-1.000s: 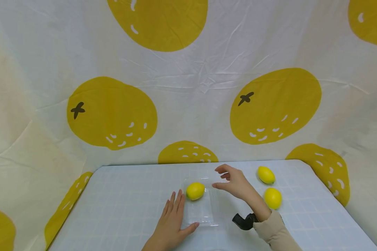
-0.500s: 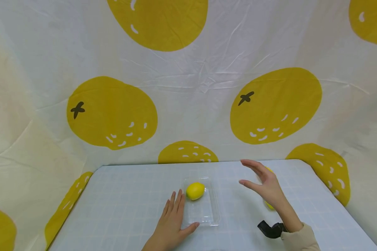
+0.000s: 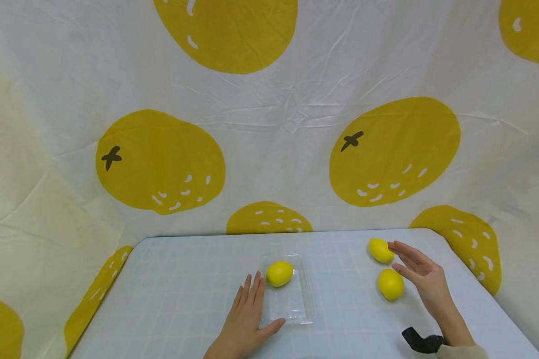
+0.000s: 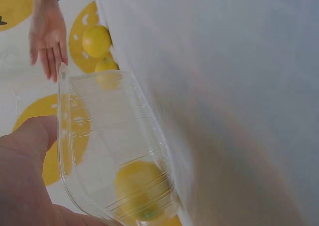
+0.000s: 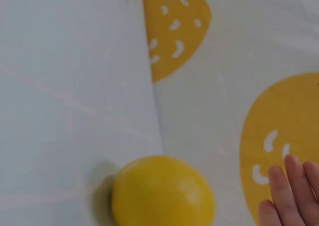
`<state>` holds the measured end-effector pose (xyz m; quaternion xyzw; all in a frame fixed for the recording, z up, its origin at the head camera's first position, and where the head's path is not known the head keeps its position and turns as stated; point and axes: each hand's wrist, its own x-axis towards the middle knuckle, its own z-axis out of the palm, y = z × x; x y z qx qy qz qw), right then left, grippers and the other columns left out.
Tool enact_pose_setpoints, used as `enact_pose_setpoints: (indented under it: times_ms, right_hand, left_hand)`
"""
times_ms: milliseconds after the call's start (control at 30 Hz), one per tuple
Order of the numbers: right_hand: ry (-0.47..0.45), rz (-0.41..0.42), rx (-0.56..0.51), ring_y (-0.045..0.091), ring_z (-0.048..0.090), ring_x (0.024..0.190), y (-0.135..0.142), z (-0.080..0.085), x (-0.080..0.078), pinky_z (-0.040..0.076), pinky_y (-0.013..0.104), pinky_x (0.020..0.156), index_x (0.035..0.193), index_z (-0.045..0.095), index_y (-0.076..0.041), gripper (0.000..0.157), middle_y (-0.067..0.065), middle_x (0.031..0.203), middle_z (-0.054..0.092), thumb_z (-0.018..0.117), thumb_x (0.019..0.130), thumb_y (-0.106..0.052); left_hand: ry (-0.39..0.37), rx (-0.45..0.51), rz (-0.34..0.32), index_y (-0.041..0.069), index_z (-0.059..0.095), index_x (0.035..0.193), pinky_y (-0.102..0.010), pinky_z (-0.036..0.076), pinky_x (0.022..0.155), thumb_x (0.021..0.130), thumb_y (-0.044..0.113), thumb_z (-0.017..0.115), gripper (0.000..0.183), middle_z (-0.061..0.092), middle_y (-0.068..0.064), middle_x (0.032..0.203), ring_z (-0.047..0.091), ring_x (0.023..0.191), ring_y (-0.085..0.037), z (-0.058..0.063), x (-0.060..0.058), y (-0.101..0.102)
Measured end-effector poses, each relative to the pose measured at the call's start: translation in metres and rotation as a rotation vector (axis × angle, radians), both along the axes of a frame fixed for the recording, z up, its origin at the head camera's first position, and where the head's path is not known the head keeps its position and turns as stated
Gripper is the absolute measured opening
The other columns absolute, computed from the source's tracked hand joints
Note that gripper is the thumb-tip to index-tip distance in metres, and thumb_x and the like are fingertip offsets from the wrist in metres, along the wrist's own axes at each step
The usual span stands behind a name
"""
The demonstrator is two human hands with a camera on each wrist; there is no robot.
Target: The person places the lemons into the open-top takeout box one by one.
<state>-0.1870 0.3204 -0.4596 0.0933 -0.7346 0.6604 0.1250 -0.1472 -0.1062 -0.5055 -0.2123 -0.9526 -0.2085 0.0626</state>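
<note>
My left hand lies along the left side of a clear plastic container, fingers straight and thumb spread at its near edge. In the left wrist view that thumb is at the container's rim. One lemon sits in the container's far part. To the right, my right hand hovers with fingers extended, thumb apart, holding nothing. Its fingertips overlap the farther loose lemon in the head view, while the nearer lemon is just left of the thumb. The right wrist view shows a lemon beside the fingers.
A pale checked cloth covers the table. Behind it and at both sides hangs a white curtain printed with big yellow fruits. A black device is worn on the right wrist.
My right hand has moved rightward from beside the container, passing over the loose lemons to their right side. The left hand, container and lemons have stayed in place.
</note>
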Motion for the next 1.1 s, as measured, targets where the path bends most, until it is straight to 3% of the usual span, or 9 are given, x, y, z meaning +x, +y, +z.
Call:
enact_pose_setpoints:
  times_ms: [267, 467, 600, 767, 967, 1100]
  right_hand:
    - [-0.134, -0.003, 0.039, -0.007, 0.054, 0.119, 0.026, -0.034, 0.009, 0.043, 0.007, 0.090, 0.146, 0.046, -0.002, 0.055, -0.005, 0.136, 0.061, 0.066, 0.096, -0.009]
    - [-0.225, -0.019, 0.151, -0.008, 0.054, 0.116, 0.032, -0.046, 0.011, 0.045, 0.009, 0.089, 0.145, 0.046, -0.001, 0.060, -0.003, 0.140, 0.058, 0.070, 0.094, -0.019]
    - [-0.258, -0.001, 0.180, -0.013, 0.052, 0.112, 0.032, -0.053, 0.011, 0.049, 0.014, 0.086, 0.145, 0.045, -0.001, 0.063, -0.011, 0.137, 0.057, 0.073, 0.092, -0.020]
    - [-0.233, 0.018, 0.226, -0.017, 0.047, 0.113, 0.030, -0.064, 0.010, 0.046, 0.010, 0.088, 0.147, 0.044, -0.002, 0.071, -0.018, 0.136, 0.052, 0.078, 0.086, -0.017]
    - [-0.105, -0.050, 0.355, -0.018, 0.043, 0.115, 0.024, -0.076, 0.009, 0.038, 0.002, 0.090, 0.145, 0.046, -0.005, 0.077, 0.004, 0.141, 0.051, 0.084, 0.080, -0.018]
    - [-0.098, -0.101, 0.436, -0.016, 0.041, 0.113, 0.020, -0.079, 0.008, 0.035, 0.000, 0.089, 0.145, 0.046, -0.010, 0.079, 0.012, 0.142, 0.048, 0.085, 0.078, -0.026]
  left_hand:
    - [-0.004, -0.006, 0.000, -0.002, 0.021, 0.156, -0.059, 0.020, 0.115, 0.091, 0.070, 0.050, 0.101, 0.015, -0.018, 0.164, 0.012, 0.149, -0.040, 0.000, 0.000, 0.000]
    - [0.019, -0.007, -0.005, -0.003, 0.022, 0.155, -0.059, 0.021, 0.115, 0.091, 0.072, 0.047, 0.101, 0.017, -0.019, 0.163, 0.013, 0.149, -0.041, 0.000, 0.001, 0.000]
    - [0.011, -0.009, -0.003, -0.002, 0.022, 0.155, -0.059, 0.020, 0.115, 0.091, 0.071, 0.049, 0.101, 0.016, -0.018, 0.163, 0.013, 0.149, -0.040, 0.001, 0.001, 0.000]
    - [-0.004, -0.012, 0.000, -0.002, 0.022, 0.155, -0.060, 0.020, 0.115, 0.091, 0.068, 0.052, 0.100, 0.015, -0.018, 0.164, 0.012, 0.149, -0.040, 0.000, 0.000, 0.000]
    - [0.037, -0.028, -0.003, -0.003, 0.023, 0.155, -0.060, 0.022, 0.114, 0.091, 0.072, 0.046, 0.101, 0.018, -0.018, 0.163, 0.014, 0.149, -0.040, -0.003, -0.001, -0.001]
    - [0.043, -0.027, -0.003, -0.003, 0.023, 0.155, -0.060, 0.022, 0.114, 0.091, 0.073, 0.045, 0.102, 0.018, -0.018, 0.163, 0.014, 0.149, -0.040, -0.003, -0.001, -0.001]
